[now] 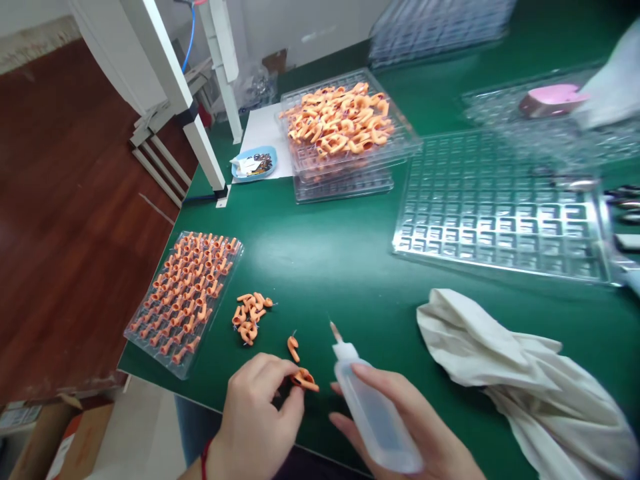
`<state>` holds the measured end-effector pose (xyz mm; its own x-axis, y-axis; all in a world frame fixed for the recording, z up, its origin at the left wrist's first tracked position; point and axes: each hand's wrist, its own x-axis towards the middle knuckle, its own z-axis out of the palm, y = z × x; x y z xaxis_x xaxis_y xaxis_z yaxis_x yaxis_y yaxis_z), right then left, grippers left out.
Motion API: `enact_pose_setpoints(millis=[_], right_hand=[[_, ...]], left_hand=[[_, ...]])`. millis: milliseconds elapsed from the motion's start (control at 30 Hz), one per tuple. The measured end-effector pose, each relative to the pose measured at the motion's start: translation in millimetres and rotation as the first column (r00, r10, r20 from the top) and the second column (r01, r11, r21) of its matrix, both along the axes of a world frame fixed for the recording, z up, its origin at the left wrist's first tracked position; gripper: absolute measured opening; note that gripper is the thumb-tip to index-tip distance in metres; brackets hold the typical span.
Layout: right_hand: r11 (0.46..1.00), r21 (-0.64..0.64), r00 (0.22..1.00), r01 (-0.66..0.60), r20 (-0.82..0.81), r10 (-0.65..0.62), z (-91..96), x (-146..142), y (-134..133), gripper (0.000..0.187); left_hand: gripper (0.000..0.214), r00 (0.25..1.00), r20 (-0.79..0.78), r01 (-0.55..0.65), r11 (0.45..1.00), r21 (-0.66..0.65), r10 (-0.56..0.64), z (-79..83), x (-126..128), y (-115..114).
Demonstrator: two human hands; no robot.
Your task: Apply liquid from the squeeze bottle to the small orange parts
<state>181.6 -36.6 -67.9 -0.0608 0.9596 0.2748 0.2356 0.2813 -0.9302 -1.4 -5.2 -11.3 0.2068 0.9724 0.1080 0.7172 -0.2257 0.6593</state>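
My left hand (257,413) pinches a small orange plastic part (305,380) at the near edge of the green table (325,253). My right hand (415,433) is wrapped round a translucent squeeze bottle (373,410), its nozzle pointing up and left. One loose orange part (293,348) lies just ahead of my left hand. A small heap of orange parts (250,313) sits further left. A clear tray (184,301) filled with rows of orange parts rests at the table's left edge.
A stacked clear tray heaped with orange parts (343,123) stands at the back. An empty clear blister tray (500,210) lies to the right, a white cloth (525,380) in front of it. A blue dish (253,163) and white frame legs (200,133) stand at the back left.
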Motion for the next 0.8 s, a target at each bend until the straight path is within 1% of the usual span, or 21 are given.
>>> enact_pose_setpoints(millis=[133, 233, 300, 400, 467, 533, 600, 800], right_hand=[[0.996, 0.066, 0.999, -0.054, -0.002, 0.055, 7.1, -15, 14, 0.056], [0.989, 0.079, 0.992, -0.128, 0.01, 0.128, 6.2, -16, 19, 0.058], [0.99, 0.077, 0.992, -0.122, 0.036, 0.12, 4.5, -14, 19, 0.059], [0.998, 0.032, 0.998, -0.053, 0.027, 0.052, 2.9, -11, 17, 0.056], [0.999, 0.025, 0.999, -0.04, -0.024, 0.04, 3.3, -11, 17, 0.055], [0.997, 0.047, 0.997, -0.054, -0.057, 0.056, 4.6, -13, 18, 0.056], [0.996, 0.074, 0.997, -0.046, -0.056, 0.051, 5.5, -14, 20, 0.057], [0.994, 0.045, 0.995, 0.095, 0.029, -0.096, 4.7, -9, 20, 0.051]], left_hand=[[0.026, 0.997, 0.066, 0.035, 0.999, -0.027, -0.033, -2.4, 0, -3], [0.027, 0.991, 0.136, 0.022, 0.995, -0.102, -0.008, -2.0, -1, -3], [0.024, 0.981, 0.192, 0.007, 0.986, -0.164, 0.025, -1.3, -1, -1], [0.021, 0.967, 0.249, -0.001, 0.98, -0.201, 0.053, -0.6, 1, 1], [0.027, 0.963, 0.267, 0.02, 0.981, -0.194, 0.033, -0.5, 2, 1], [0.033, 0.961, 0.277, 0.049, 0.982, -0.18, 0.003, -0.4, 4, 2], [0.032, 0.962, 0.272, 0.062, 0.985, -0.161, -0.016, -0.6, 4, 2], [0.027, 0.977, 0.215, 0.028, 0.998, -0.052, -0.016, -3.3, -1, 5]])
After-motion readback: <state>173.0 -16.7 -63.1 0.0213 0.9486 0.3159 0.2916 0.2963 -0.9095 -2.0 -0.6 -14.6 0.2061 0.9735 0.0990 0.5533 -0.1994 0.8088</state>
